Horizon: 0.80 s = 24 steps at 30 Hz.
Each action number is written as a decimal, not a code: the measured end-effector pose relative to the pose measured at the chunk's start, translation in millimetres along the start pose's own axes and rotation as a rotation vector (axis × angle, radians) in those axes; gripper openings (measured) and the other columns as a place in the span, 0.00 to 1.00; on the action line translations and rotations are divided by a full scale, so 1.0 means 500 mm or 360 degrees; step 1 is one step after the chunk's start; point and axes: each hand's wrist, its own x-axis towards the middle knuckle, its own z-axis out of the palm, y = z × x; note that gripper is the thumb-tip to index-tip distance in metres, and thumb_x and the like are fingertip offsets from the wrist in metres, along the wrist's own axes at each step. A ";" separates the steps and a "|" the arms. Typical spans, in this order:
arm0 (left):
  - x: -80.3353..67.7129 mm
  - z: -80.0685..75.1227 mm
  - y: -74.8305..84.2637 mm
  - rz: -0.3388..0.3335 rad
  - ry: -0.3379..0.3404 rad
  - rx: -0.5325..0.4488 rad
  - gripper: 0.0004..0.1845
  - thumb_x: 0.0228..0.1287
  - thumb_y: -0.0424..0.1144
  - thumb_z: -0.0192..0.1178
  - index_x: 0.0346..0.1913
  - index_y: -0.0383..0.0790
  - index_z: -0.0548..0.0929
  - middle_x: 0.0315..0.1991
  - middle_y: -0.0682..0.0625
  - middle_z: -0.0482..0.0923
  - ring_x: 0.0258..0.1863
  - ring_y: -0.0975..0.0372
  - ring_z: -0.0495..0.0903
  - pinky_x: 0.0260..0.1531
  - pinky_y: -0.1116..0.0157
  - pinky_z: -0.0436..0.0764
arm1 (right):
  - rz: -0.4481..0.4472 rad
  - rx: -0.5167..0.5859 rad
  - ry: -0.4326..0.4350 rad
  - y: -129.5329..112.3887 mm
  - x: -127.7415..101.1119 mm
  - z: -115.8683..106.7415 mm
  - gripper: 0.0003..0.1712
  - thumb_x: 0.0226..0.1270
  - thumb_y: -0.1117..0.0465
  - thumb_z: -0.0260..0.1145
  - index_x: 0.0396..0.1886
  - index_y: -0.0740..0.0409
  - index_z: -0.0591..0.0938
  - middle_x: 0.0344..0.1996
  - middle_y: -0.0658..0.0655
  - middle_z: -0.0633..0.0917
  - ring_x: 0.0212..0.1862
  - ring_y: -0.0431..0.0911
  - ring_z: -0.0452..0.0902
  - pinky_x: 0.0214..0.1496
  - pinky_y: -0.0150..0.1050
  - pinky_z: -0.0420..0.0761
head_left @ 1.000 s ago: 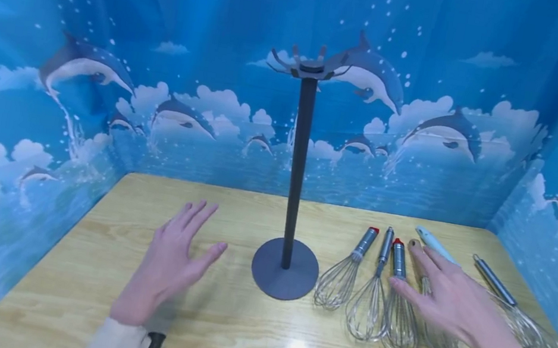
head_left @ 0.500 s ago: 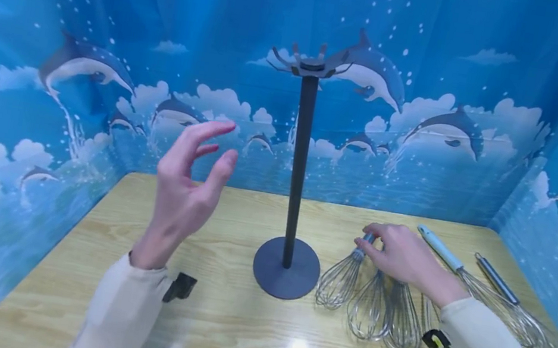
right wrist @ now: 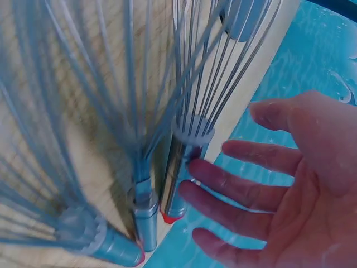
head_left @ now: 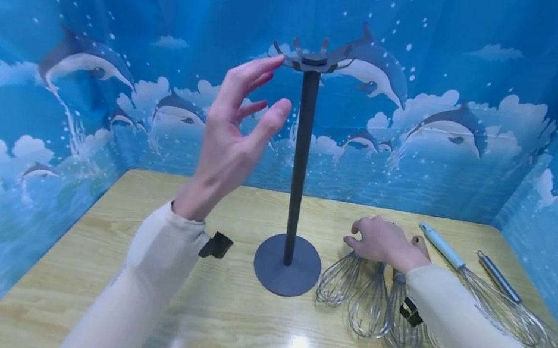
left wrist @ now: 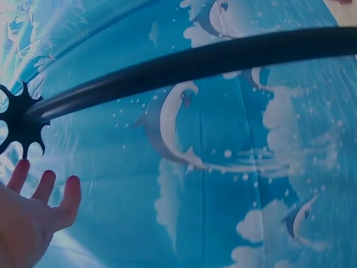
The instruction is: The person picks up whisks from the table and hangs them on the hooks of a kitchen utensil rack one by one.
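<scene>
A dark grey stand has a tall pole, a round base and a star of hooks on top. My left hand is raised beside the hooks, fingers spread, holding nothing. In the left wrist view its fingertips sit just short of the hooks. My right hand lies over the handles of the leftmost whisks. In the right wrist view its loosely bent fingers touch a steel handle with a red tip, and the thumb stands apart.
Several wire whisks lie side by side on the wooden table, right of the stand. One has a pale blue handle and one a plain steel handle. Blue dolphin-print cloth walls close in the table at the back and both sides.
My left hand rose from the table up to the hooks. My right hand slid left across the whisks onto the leftmost handles and curled over them.
</scene>
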 end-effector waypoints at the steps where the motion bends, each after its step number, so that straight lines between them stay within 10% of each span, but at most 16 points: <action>1: 0.004 0.006 -0.002 -0.0002 0.0010 -0.0048 0.27 0.70 0.38 0.58 0.70 0.33 0.72 0.71 0.42 0.69 0.70 0.58 0.72 0.65 0.54 0.80 | -0.0002 -0.0007 -0.0025 -0.002 0.004 0.001 0.24 0.77 0.49 0.61 0.59 0.62 0.84 0.47 0.63 0.89 0.30 0.45 0.82 0.35 0.47 0.83; 8: 0.025 0.038 -0.011 0.0042 0.0179 -0.0240 0.21 0.69 0.31 0.59 0.63 0.28 0.79 0.68 0.37 0.68 0.69 0.57 0.70 0.64 0.53 0.81 | 0.0038 0.0165 -0.0154 -0.011 0.027 0.028 0.27 0.75 0.53 0.62 0.12 0.49 0.71 0.08 0.45 0.57 0.13 0.37 0.49 0.19 0.32 0.61; 24: 0.073 0.077 -0.024 0.0345 0.0184 -0.0164 0.11 0.68 0.27 0.62 0.49 0.24 0.86 0.55 0.30 0.78 0.58 0.56 0.78 0.57 0.54 0.86 | 0.0197 0.0480 0.0176 0.004 0.038 0.037 0.18 0.62 0.69 0.64 0.12 0.55 0.77 0.09 0.45 0.67 0.15 0.38 0.60 0.20 0.31 0.66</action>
